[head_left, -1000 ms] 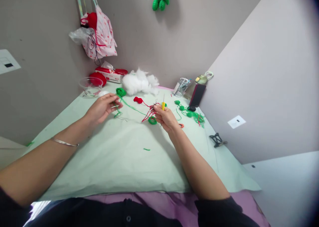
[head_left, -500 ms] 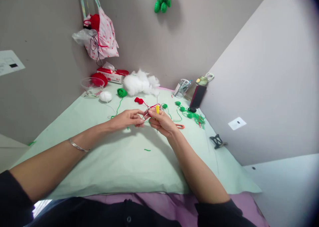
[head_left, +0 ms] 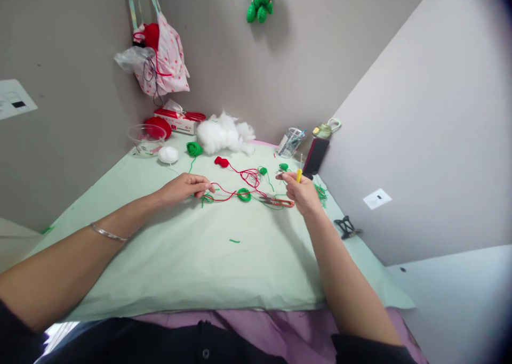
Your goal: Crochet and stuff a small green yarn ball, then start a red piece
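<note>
Over the left middle of the cloth, my left hand [head_left: 186, 186] is closed in a pinch on a strand of red yarn [head_left: 224, 199]. That yarn runs right in loose loops and back to a small red knitted piece [head_left: 221, 162]. My right hand [head_left: 303, 192] is raised at the right, closed on a crochet hook [head_left: 299, 175] with a yellow handle, its tip up. Something small and dark shows at its fingertips, too small to name. Just left of this hand lie orange-handled thread snips [head_left: 280, 202]. A green yarn coil [head_left: 244, 195] sits between the hands.
Behind are white stuffing [head_left: 224, 134], a green yarn ball [head_left: 194, 149], a white yarn ball [head_left: 168, 154], a clear tub [head_left: 147, 139] and a tissue box [head_left: 179, 124]. A phone [head_left: 317, 156] leans at right by a clear cup [head_left: 291, 143]. A black clip-like stand [head_left: 347, 227] lies at far right.
My hands have drawn apart: the left went left with red yarn, the right went right with the crochet hook. The red loops, green coil and snips between them now show more fully.
</note>
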Action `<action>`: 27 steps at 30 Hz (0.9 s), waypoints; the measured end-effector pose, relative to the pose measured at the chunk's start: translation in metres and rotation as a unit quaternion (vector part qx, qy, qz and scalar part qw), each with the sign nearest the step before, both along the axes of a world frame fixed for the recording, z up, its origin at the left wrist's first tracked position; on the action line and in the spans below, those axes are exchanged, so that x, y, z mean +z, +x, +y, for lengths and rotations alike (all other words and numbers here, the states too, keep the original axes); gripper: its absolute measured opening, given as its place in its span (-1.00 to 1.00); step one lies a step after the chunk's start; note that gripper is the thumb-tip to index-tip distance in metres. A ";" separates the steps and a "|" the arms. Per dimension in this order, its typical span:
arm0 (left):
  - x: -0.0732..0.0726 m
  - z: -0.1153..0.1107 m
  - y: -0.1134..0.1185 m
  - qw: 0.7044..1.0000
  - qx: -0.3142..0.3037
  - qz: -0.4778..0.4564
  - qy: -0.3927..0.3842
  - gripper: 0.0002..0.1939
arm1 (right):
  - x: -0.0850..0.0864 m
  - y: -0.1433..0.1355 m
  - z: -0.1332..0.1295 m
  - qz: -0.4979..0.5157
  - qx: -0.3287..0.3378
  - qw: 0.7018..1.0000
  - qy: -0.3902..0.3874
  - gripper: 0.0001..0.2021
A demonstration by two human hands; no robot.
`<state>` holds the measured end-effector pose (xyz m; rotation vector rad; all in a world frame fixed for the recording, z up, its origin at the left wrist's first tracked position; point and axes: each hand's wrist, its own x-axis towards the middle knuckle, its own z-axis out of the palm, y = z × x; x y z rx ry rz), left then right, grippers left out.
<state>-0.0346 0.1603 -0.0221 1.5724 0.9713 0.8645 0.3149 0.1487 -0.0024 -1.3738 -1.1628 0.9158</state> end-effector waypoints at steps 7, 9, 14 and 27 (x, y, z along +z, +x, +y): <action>0.009 -0.004 0.002 0.997 -0.052 0.064 0.015 -0.69 | 0.026 0.058 -0.011 -0.187 -0.165 0.966 0.074 -0.84; 0.011 -0.005 0.004 0.995 -0.061 0.072 0.017 -0.68 | 0.026 0.044 -0.014 -0.249 -0.143 0.954 0.085 -0.88; 0.017 -0.012 0.011 0.992 -0.084 0.092 0.019 -0.67 | 0.010 -0.033 -0.014 -0.222 0.057 0.972 0.054 -0.73; 0.017 -0.012 0.010 0.991 -0.106 0.085 0.014 -0.67 | 0.011 -0.105 -0.010 -0.185 0.253 0.948 0.054 -0.84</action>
